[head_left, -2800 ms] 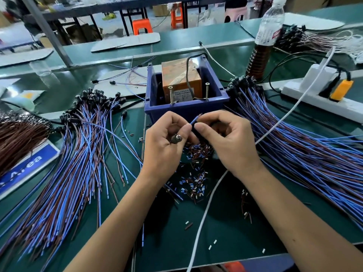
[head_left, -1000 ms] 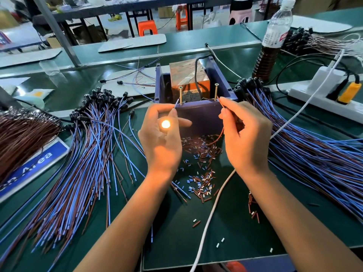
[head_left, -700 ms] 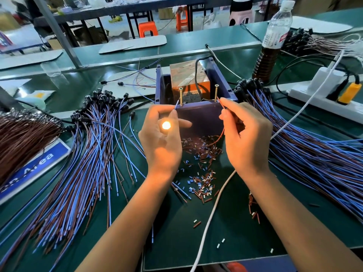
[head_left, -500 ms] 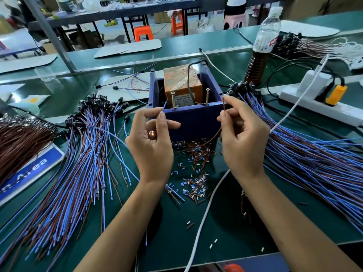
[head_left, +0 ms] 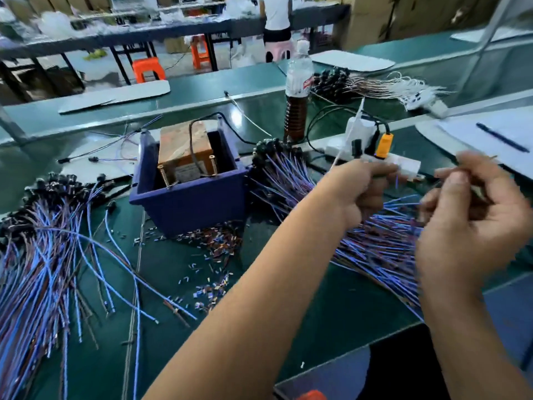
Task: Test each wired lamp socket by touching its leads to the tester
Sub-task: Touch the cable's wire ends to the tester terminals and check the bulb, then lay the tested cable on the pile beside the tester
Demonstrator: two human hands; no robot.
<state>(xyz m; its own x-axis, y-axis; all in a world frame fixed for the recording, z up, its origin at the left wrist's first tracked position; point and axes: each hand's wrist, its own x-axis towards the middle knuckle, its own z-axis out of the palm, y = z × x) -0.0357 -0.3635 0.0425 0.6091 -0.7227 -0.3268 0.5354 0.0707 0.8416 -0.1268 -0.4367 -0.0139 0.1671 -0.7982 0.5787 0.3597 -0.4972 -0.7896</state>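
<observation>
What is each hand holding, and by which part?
Left hand and right hand both curl round thin wires above the right bundle; blur hides which part.

Place: factory assembly workshop
Benches: long green worktops (head_left: 202, 90) in rows, 12 o'clock
Stock: wired socket bundles (head_left: 43, 255) at 9 o'clock
Seating: orange stools (head_left: 148, 69) at 11 o'clock
Storage: cardboard boxes (head_left: 403, 15) at 1 o'clock

A green table (head_left: 331, 307) full of wires

On it sit a blue box (head_left: 190, 203), a big pile of blue and brown wires (head_left: 43, 255) on the left, another pile (head_left: 375, 243) on the right, tiny wire bits (head_left: 213, 246), a bottle (head_left: 297, 93) and a white power strip (head_left: 403, 163).
</observation>
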